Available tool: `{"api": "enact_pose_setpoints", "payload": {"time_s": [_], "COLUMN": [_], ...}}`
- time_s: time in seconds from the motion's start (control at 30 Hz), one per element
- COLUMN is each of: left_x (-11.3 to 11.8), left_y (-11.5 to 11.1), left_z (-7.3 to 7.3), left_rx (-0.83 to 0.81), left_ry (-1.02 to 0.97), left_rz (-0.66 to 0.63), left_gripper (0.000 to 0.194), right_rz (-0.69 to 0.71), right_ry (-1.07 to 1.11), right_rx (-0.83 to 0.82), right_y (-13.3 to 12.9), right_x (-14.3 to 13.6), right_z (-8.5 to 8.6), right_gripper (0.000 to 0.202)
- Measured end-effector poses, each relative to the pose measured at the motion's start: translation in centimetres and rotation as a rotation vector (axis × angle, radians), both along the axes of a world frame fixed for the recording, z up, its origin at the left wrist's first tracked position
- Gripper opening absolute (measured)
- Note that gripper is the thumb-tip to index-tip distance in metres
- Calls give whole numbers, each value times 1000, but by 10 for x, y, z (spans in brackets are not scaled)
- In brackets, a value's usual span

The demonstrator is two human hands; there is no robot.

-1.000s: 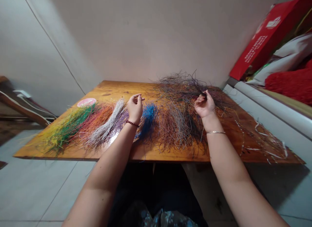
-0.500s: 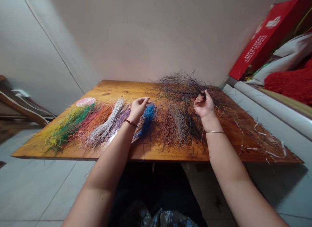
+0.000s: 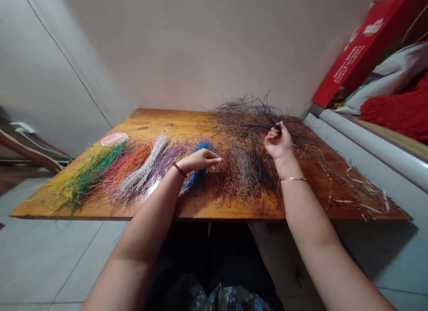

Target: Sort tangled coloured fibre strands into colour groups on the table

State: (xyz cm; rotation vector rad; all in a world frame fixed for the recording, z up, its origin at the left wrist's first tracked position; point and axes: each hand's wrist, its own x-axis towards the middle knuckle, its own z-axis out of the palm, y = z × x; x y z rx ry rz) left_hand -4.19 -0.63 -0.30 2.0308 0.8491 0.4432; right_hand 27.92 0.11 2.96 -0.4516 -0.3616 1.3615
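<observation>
The dark strands run far and to the left from the right hand, their long axis slanting across the far right part of the desk toward the wall. The right hand is the nearer one: its grip is closed, thumb and fingers pinching a gathered dark end of the strands, while the loose ends fan out over the desk and past its far edge. The left hand lies to the left and nearer the desk's front edge, well apart from that pinched end. Its thumb and fingertips are close together, pointing right, over the gap between the blue bundle and the brown bundle; I cannot tell whether this grip meets or holds a fine strand. Right of the brown bundle comes the grey bundle. To the left lie the purple bundle, the white bundle, the orange strands, the green bundle and the yellow strands. For containers, a red box stands tilted at the far right, its contents not visible, with a pale bag beside it
</observation>
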Motion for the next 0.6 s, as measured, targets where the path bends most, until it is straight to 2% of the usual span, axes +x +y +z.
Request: {"api": "enact_pose_setpoints", "payload": {"time_s": [0.1, 0.2, 0.33, 0.53, 0.6], "left_x": [0, 3, 6, 2, 0], "left_y": [-1, -2, -7, -10, -7], "left_z": [0, 2, 9, 18, 18], "left_rx": [-10, -3, -12, -215, -226], "left_ry": [4, -85, -312, -745, -806], "left_rz": [8, 36, 138, 188, 225], "left_gripper": [48, 51, 48, 44, 44], "right_rz": [-7, -6, -1, -2, -1], "right_ry": [1, -1, -9, -14, 4], "right_rx": [0, 7, 19, 27, 24], "right_y": [1, 1, 2, 2, 2], "right_x": [1, 3, 5, 6, 6], "right_z": [0, -1, -2, -4, -4], "right_gripper": [29, 26, 25, 26, 27]}}
